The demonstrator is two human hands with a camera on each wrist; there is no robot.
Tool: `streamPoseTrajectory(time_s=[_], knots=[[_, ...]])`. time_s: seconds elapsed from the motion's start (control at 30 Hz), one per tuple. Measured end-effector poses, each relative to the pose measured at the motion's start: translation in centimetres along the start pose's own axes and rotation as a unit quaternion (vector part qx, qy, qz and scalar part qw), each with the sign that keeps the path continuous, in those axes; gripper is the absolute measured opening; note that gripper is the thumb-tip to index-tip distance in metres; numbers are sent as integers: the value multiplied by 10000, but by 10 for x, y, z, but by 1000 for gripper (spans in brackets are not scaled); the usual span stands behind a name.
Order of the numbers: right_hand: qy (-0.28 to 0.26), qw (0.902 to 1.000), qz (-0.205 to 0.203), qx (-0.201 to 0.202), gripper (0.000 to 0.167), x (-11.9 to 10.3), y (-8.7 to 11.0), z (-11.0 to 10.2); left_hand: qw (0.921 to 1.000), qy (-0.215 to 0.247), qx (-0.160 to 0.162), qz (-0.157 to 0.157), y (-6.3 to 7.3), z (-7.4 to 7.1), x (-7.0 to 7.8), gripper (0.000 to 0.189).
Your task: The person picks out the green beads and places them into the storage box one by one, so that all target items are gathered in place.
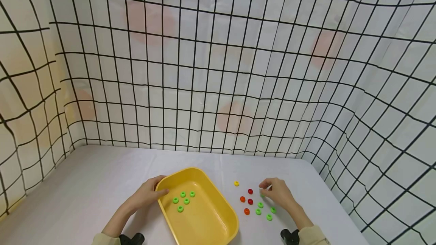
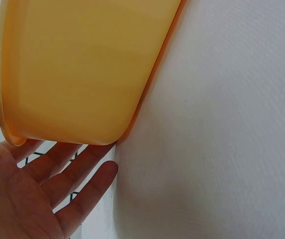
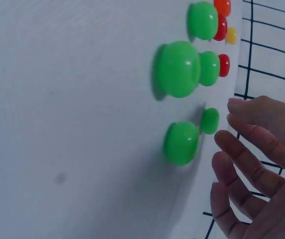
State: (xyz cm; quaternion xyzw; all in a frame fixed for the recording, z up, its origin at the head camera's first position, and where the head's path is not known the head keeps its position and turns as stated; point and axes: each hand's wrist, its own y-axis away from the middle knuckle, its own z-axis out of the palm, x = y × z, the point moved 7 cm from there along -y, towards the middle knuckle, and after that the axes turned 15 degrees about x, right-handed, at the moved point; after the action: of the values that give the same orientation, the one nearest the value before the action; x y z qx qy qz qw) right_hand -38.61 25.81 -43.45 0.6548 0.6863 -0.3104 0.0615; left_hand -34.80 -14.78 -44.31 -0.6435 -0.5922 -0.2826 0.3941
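My left hand (image 1: 147, 193) grips the far left corner of a yellow plastic tub (image 1: 218, 209), thumb over the rim and fingers along the outside wall. In the left wrist view, the tub's outer wall (image 2: 87, 74) stands beside those fingers. Several green ring-shaped beads (image 1: 186, 201) lie inside the tub. To its right, my right hand (image 1: 279, 193) hovers by a green bead (image 3: 210, 121), thumb and fingers loosely bent. The right wrist view shows a gap between fingertips and bead, with nothing held.
Near the right hand lie more green beads (image 1: 269, 217), red beads (image 1: 250, 201), orange beads (image 1: 246, 211) and one yellow bead (image 1: 236, 183). They rest on a white-covered table (image 1: 112, 169). Black netting (image 1: 204, 86) over pale sheeting rises behind and at both sides.
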Motion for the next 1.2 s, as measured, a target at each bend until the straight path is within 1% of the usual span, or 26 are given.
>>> streamPoseTrajectory(time_s=[0.27, 0.57, 0.83, 1.0, 1.2], knots=[[-66, 9997, 210, -90, 11, 12, 4, 5, 10000, -29, 2, 38, 0, 1, 2, 42], [13, 9997, 233, -24, 13, 12, 7, 3, 10000, -53, 62, -7, 0, 0, 3, 45], [88, 9997, 218, -6, 13, 12, 5, 3, 9999, -81, 93, -34, -1, 0, 2, 44], [82, 9998, 128, 151, 14, 4, 1, 1, 9998, -140, 129, -112, -1, 0, 0, 44], [-7, 9997, -49, 243, 15, -18, -7, 0, 9996, -180, 197, -110, -1, -1, 2, 46]])
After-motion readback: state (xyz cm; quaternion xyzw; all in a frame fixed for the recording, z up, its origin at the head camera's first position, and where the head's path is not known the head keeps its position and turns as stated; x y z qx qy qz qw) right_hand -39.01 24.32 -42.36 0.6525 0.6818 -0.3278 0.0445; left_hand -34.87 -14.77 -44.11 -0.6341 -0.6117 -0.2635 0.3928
